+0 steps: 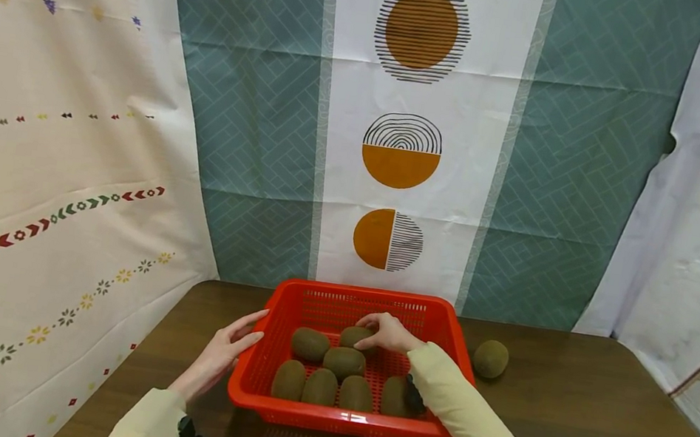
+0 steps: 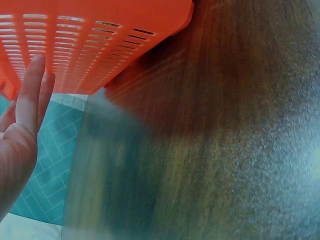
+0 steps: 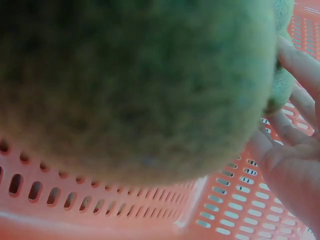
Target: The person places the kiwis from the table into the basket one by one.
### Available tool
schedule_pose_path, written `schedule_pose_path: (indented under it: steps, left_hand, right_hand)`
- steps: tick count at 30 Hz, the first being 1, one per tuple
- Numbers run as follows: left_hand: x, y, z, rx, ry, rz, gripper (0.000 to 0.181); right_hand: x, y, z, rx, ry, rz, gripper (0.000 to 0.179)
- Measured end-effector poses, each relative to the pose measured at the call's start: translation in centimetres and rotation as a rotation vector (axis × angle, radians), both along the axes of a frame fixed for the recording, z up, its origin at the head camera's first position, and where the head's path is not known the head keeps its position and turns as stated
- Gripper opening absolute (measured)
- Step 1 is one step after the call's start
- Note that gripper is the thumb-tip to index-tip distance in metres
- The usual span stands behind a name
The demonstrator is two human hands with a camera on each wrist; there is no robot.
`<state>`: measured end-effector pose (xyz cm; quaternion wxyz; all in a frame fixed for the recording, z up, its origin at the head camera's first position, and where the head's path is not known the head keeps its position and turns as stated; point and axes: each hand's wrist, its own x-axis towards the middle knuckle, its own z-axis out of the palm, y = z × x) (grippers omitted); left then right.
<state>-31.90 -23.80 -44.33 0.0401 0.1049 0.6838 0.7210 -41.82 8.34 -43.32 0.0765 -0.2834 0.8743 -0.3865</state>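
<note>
A red plastic basket [image 1: 349,417] with slotted walls holds several brown, fuzzy kiwis, including a row along its near side [image 1: 320,387]. My right hand [image 1: 389,333] reaches into the basket and grips a kiwi [image 1: 355,336] toward the back, thumb and fingers on either side of it. In the right wrist view another kiwi [image 3: 135,90] fills the foreground, blurred, with the right hand [image 3: 295,150] beyond it at the right. My left hand [image 1: 222,352] is at the basket's left side, fingers extended; the left wrist view shows its fingers [image 2: 31,92] against the slotted wall.
One kiwi [image 1: 491,359] lies on the dark wooden table [image 1: 570,421], just right of the basket. Behind the table hangs a green and white patterned cloth [image 1: 262,124]. A cream embroidered cloth [image 1: 61,170] borders the left side.
</note>
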Motion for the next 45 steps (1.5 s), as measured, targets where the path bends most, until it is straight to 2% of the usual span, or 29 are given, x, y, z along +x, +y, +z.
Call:
schedule_pose_path:
  steps: [9,13,19,27,36,41,45]
  left_hand:
    - [-0.2,0.0,0.0,-0.007,0.000,0.008,0.050]
    - [0.2,0.1,0.3,0.009,-0.015,-0.007,0.051]
    - [1.1,0.3,1.5,0.025,-0.021,-0.047,0.053]
    - [1.4,0.5,2.1,-0.001,-0.043,-0.030,0.053]
    - [1.4,0.5,1.8,0.009,-0.044,-0.037,0.053]
    - [1.4,0.5,1.9,0.025,-0.043,-0.045,0.053]
    - [1.3,0.6,1.9,0.031,-0.047,-0.041,0.053]
  right_hand:
    - [0.1,0.3,1.1,-0.006,0.003,0.033,0.044]
    - [0.5,0.5,2.3,-0.014,0.020,0.071,0.045]
    - [1.0,0.8,4.4,-0.067,0.029,0.113,0.046]
    - [1.7,1.6,7.0,-0.153,0.010,0.146,0.047]
    - [3.3,3.6,9.8,-0.243,0.005,0.136,0.050]
    - [4.2,5.2,11.3,-0.320,0.005,0.161,0.052]
    - [6.0,6.4,13.0,-0.333,0.014,0.146,0.051]
